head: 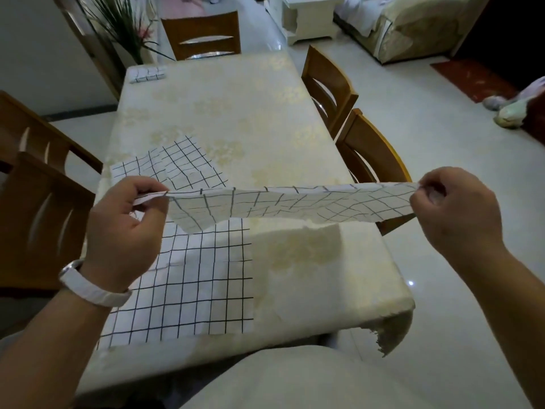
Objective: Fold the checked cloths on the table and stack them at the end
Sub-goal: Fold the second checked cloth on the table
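Note:
A white checked cloth [295, 206] with a black grid hangs stretched in the air above the table, folded into a long strip. My left hand [124, 228] pinches its left end and my right hand [455, 211] pinches its right end. Under it a second checked cloth [191, 290] lies flat at the near left of the table [309, 276]. A third checked cloth [177, 163] lies rumpled a little farther back. A small folded checked stack [147, 74] rests at the far left corner.
Wooden chairs stand on the left [38, 208], on the right [371, 152] and at the far end [203, 36]. A plant [126, 28] rises behind the far left corner. The tablecloth is torn at the near right corner [392, 335].

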Tool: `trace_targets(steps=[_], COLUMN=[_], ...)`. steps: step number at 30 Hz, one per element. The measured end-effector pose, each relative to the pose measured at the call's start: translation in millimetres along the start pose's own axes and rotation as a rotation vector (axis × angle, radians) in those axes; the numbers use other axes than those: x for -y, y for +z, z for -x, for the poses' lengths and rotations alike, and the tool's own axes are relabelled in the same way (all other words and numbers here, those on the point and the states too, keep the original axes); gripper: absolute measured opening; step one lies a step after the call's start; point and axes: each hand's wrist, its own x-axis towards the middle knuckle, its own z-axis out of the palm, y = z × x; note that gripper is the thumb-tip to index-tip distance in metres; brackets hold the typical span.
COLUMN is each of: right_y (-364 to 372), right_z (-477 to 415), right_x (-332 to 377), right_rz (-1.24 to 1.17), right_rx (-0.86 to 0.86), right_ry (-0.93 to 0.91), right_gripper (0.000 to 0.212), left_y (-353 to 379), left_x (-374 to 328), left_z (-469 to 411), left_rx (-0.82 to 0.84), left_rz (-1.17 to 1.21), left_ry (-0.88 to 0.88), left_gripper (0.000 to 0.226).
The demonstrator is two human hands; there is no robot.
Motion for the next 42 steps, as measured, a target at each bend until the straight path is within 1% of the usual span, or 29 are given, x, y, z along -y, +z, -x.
trace_targets(steps=[3,5,7,9,10,13,19,24,27,35,42], right_y=[-6,-5,0,7,11,28,58,87,110,168,214], right_z=[-13,-23,-33,-42,-46,-59,-88,-123,-142,-185,-221], right_x=[10,14,17,20,20,20,24,33,35,38,40], right_rz=[-0.025,-0.033,-0.036,-0.031,-0.025,0.015,0.053,0.089,0.104,0.197,0.233], right_rx=[-0.076,-0.106,-0.119,-0.119,-0.115,-0.088,-0.04,0.023,0.042,0.152,0.264], right_ry=[-0.033,-0.05,-0.067,-0.078,-0.081,-0.086,-0.079,-0.08,-0.086,-0.145,-0.174], right_gripper=[0.008,0.011,0.012,0.013,0.013,0.015,0.018,0.019,0.018,0.019,0.019], left_y=[-8,-10,-8,-4,-1,11,38,58,68,93,116], left_x=[-3,-6,-5,4,10,32,59,96,114,151,181], left_z=[-10,-19,-26,-32,-36,-46,-69,-91,-104,-140,-168], left_rx=[-0.034,-0.03,-0.014,-0.004,0.0,0.031,0.107,0.193,0.218,0.317,0.376], left_rz=[-0.019,-0.043,-0.061,-0.073,-0.089,-0.139,-0.202,-0.198,-0.213,-0.357,-0.397], left_ry=[0.008,0.013,-0.012,-0.063,-0.083,-0.122,-0.292,-0.408,-0.465,-0.538,-0.64], left_gripper=[0.026,0.023,0.018,0.006,0.005,0.008,0.012,0.014,0.015,0.02,0.02])
